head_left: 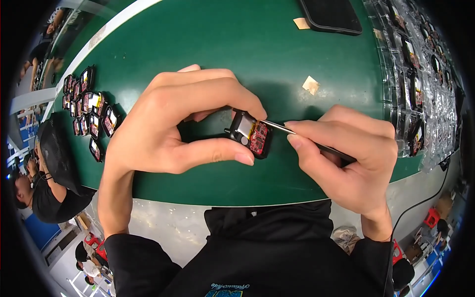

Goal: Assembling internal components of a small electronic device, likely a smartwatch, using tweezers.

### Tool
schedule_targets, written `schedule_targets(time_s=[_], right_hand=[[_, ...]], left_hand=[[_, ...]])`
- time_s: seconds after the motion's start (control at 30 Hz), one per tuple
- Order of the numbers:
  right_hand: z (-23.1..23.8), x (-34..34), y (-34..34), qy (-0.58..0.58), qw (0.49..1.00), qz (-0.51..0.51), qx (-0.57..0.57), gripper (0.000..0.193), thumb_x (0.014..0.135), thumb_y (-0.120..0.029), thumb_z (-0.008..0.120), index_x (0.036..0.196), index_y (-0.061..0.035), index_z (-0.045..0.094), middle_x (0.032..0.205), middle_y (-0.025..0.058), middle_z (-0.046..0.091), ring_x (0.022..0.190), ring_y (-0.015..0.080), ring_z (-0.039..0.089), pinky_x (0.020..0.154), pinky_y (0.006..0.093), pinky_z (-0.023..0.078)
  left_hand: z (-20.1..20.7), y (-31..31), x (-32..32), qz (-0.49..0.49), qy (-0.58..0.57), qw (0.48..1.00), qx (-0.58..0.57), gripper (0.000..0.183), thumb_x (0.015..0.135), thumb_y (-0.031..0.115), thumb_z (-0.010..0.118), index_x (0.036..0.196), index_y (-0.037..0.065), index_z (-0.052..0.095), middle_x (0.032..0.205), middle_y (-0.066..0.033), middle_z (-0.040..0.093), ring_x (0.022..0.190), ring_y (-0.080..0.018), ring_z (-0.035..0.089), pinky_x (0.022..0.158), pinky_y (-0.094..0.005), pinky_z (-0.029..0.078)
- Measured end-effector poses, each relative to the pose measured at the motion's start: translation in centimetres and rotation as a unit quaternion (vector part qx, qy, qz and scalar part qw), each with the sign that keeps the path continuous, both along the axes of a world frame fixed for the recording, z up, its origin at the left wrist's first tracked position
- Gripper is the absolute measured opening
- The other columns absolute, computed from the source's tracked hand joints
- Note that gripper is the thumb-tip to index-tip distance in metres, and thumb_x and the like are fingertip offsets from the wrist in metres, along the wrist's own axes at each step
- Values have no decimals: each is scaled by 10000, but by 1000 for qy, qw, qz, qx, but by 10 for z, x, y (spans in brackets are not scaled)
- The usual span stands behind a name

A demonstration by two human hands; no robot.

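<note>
The black housing (pixel 251 134) is held over the green table (pixel 222 29), between the two hands. The left hand (pixel 161 119) pinches it, forefinger at the far edge and thumb at the near edge. The fingers of the right hand (pixel 354 146) pinch a slim tool (pixel 279 127), its metal tip at the housing's far edge; whether it touches is uncertain.

Handling: the housing appears light, stiff and smooth enough to slip. The exposed silver cell (pixel 244 125) and red circuit board (pixel 258 138) are judged fragile; hold is best taken on the black outer walls.

Count: one housing in hand, one tool, one dark slab (pixel 331 17), two tan squares (pixel 311 85). Similar units (pixel 110 121) lie grouped at left, roughly a dozen; overlap prevents an exact count. Clear plastic trays (pixel 439 136) at right contain more, number not determinable.
</note>
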State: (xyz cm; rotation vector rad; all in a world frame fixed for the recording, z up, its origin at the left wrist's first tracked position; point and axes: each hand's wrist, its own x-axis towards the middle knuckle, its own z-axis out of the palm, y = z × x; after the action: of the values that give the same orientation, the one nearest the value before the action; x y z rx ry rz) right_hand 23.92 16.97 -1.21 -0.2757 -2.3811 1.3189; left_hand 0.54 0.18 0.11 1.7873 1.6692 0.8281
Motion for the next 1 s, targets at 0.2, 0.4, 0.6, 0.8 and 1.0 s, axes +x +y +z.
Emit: schedule_targets(time_s=[0.2, 0.4, 0.6, 0.8, 1.0], right_hand=[[-2, -1, 1, 10, 1000, 4, 9, 225, 838, 79, 837, 1045, -1, 876, 704, 14, 672, 506, 28, 462, 473, 231, 301], [-4, -1, 1, 21, 999, 6, 24, 236, 824, 80, 844, 1043, -1, 875, 697, 15, 668, 506, 27, 461, 470, 230, 294], [-5, 1, -1, 30, 999, 2, 41, 238, 810, 85, 842, 1031, 1, 873, 686, 20, 653, 503, 30, 460, 468, 233, 289], [2, 3, 3, 36, 998, 3, 56, 165, 824, 66, 844, 984, 28, 831, 703, 47, 659, 500, 91, 519, 453, 269, 349], [1, 5, -3, 24, 997, -55, -46, 129, 918, 30, 822, 1046, 31, 799, 765, 56, 675, 573, 71, 542, 509, 249, 378]], left_hand=[[-1, -3, 1, 8, -5, 1000, 10, 562, 727, 392, 1004, 1124, 33, 833, 1007, -58, 794, 711, -139, 553, 633, -293, 384], [0, -2, 2, 9, 0, 1000, 7, 543, 723, 370, 1008, 1113, 34, 834, 1002, -57, 793, 703, -140, 542, 630, -297, 379], [-1, 0, 2, 9, 1, 1000, 19, 556, 718, 364, 1013, 1123, 34, 821, 984, -48, 781, 677, -141, 495, 639, -297, 380], [0, -3, 4, 23, -11, 999, 21, 537, 717, 292, 1015, 1142, 36, 809, 971, -37, 764, 667, -142, 476, 656, -299, 392], [1, -4, 7, 23, 3, 999, 22, 550, 728, 258, 1005, 1199, 62, 801, 935, -4, 733, 665, -153, 477, 731, -315, 391]])
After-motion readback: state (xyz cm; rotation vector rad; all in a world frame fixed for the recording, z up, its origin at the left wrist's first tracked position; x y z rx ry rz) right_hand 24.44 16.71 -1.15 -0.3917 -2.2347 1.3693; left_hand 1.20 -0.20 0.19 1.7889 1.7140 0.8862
